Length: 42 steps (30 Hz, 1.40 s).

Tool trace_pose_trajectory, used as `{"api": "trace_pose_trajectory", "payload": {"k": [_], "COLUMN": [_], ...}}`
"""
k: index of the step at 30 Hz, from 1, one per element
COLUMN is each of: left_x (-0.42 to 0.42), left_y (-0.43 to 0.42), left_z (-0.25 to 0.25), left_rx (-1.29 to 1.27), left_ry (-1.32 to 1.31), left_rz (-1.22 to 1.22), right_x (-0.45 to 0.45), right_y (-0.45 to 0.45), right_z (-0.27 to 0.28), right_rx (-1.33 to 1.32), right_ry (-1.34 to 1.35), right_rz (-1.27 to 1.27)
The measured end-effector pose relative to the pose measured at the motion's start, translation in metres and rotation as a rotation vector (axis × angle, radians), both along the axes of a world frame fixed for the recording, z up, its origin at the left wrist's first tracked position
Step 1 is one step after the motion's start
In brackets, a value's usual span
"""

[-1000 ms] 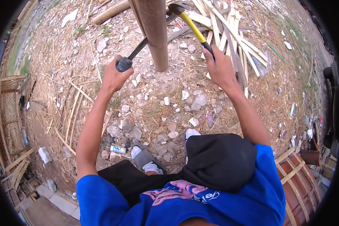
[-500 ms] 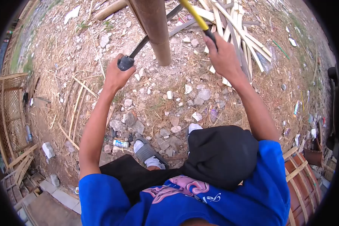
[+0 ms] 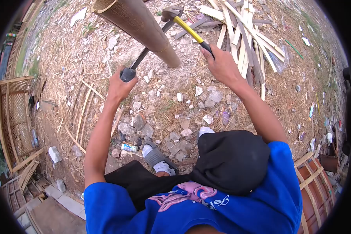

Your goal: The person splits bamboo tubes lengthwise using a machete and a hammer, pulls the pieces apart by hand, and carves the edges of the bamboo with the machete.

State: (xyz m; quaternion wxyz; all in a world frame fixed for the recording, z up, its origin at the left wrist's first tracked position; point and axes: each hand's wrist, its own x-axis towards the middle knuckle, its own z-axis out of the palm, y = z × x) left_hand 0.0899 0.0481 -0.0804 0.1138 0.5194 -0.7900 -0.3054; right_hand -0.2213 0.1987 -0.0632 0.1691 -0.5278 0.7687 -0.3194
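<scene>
My left hand [image 3: 121, 84] is closed round the dark handle of a long blade [image 3: 141, 57], which runs up and right behind a thick brown bamboo pole [image 3: 138, 24]. The pole leans, its hollow upper end toward the top left and its foot on the stony ground. In my right hand [image 3: 222, 66] is the black grip of a hammer [image 3: 189, 30] with a yellow shaft. The hammer's head lies just right of the pole, at the far part of the blade; whether they touch I cannot tell.
Wooden strips [image 3: 243, 37] lie piled beyond my right hand. Stones [image 3: 138, 121] and a can [image 3: 129, 148] are scattered near my sandalled foot [image 3: 156, 156]. A lattice frame [image 3: 15, 121] stands at the left, a reddish slatted panel [image 3: 314, 187] at the lower right.
The pole's upper end has tilted to the left and come into view. The hammer went up out of view, then came down to the blade. My left hand keeps its hold.
</scene>
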Motion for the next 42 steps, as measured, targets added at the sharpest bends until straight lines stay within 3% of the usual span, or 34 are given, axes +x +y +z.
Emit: {"api": "trace_pose_trajectory", "payload": {"k": [2, 5, 8, 11, 12, 14, 16, 17, 18, 21, 26, 29, 30, 34, 36, 38, 39, 41, 42], "left_x": [-0.007, -0.009, -0.013, -0.01, -0.008, -0.014, 0.0, 0.008, 0.009, 0.006, 0.001, -0.003, -0.004, -0.003, -0.003, -0.006, -0.006, -0.007, -0.008], "left_y": [0.001, -0.004, -0.008, -0.014, -0.009, -0.008, -0.009, -0.014, -0.012, -0.004, -0.003, 0.006, 0.006, 0.004, 0.008, 0.008, 0.008, 0.007, 0.005], "left_z": [0.006, 0.003, 0.006, 0.0, 0.0, 0.01, -0.018, -0.027, -0.021, -0.017, -0.013, -0.007, -0.007, -0.008, -0.01, -0.008, -0.009, -0.013, -0.012], "left_rx": [0.002, 0.019, 0.023, 0.023, 0.043, 0.042, -0.108, -0.194, -0.092, 0.056, -0.006, -0.023, -0.021, 0.0, 0.022, 0.039, 0.029, 0.006, 0.013], "left_ry": [-0.012, 0.001, -0.005, -0.012, -0.033, -0.052, 0.01, 0.045, 0.026, 0.06, 0.04, 0.032, 0.027, 0.052, 0.056, 0.041, 0.039, 0.038, 0.03], "left_rz": [-0.013, -0.022, -0.026, -0.043, -0.03, -0.009, -0.046, -0.039, -0.072, 0.035, 0.021, 0.016, 0.018, 0.045, 0.041, 0.036, 0.033, 0.03, 0.036], "right_x": [-0.004, -0.006, -0.001, -0.019, -0.016, -0.027, -0.035, -0.028, -0.02, -0.016, -0.017, -0.003, 0.0, -0.008, -0.01, -0.01, -0.019, -0.019, -0.016], "right_y": [0.0, -0.007, -0.014, -0.006, -0.009, 0.011, 0.044, 0.063, 0.076, 0.059, 0.004, -0.008, -0.01, -0.018, -0.026, -0.031, -0.041, -0.039, -0.039], "right_z": [-0.008, 0.055, 0.119, 0.115, 0.054, -0.034, -0.083, -0.095, -0.1, -0.043, 0.003, -0.028, -0.034, -0.019, 0.038, 0.088, 0.098, 0.109, 0.07], "right_rx": [0.087, -0.005, -0.564, -0.608, -0.578, 0.375, 0.664, 0.623, 0.547, 0.368, -0.081, -0.183, -0.022, 0.075, -0.061, -0.44, -0.625, -0.752, -0.724], "right_ry": [0.027, -0.003, -0.171, -0.511, -0.314, 0.155, 0.03, 0.016, 0.019, -0.195, -0.171, -0.068, -0.003, -0.006, -0.06, -0.075, -0.106, -0.457, -0.366], "right_rz": [0.004, 0.0, 0.002, 0.128, -0.015, 0.04, 0.106, 0.07, 0.013, -0.136, -0.07, 0.018, 0.026, -0.013, -0.036, 0.012, 0.105, 0.239, 0.17]}}
